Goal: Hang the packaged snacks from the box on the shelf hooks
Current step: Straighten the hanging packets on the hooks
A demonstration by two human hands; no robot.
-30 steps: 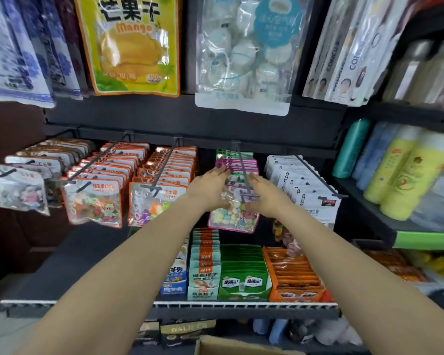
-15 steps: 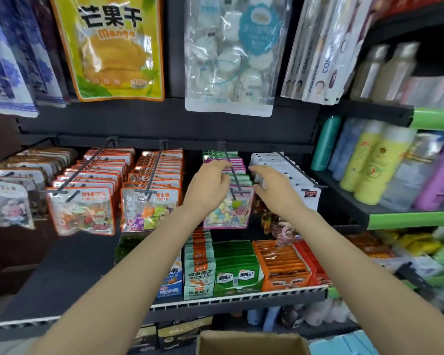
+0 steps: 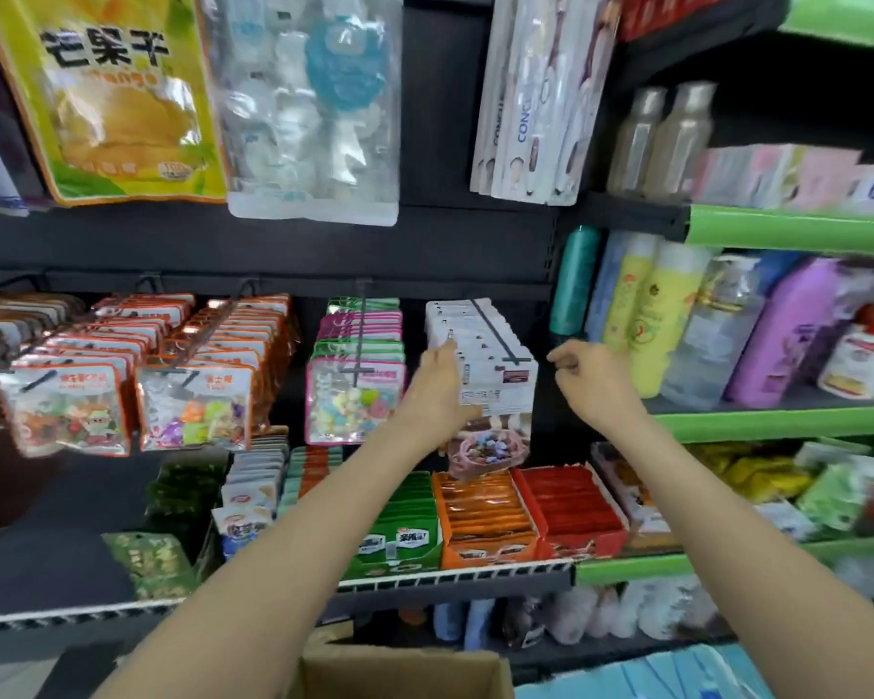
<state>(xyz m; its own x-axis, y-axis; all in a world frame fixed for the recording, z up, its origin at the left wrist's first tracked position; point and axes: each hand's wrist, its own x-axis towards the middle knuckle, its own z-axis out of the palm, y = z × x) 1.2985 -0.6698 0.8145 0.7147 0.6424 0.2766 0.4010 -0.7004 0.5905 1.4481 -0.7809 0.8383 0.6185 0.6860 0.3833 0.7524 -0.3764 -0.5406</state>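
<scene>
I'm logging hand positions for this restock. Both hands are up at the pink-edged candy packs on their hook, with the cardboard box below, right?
Not quite. The head view shows the left hand and right hand at the white packs, one hook right of the pink-edged candy packs. The cardboard box is below.
</scene>
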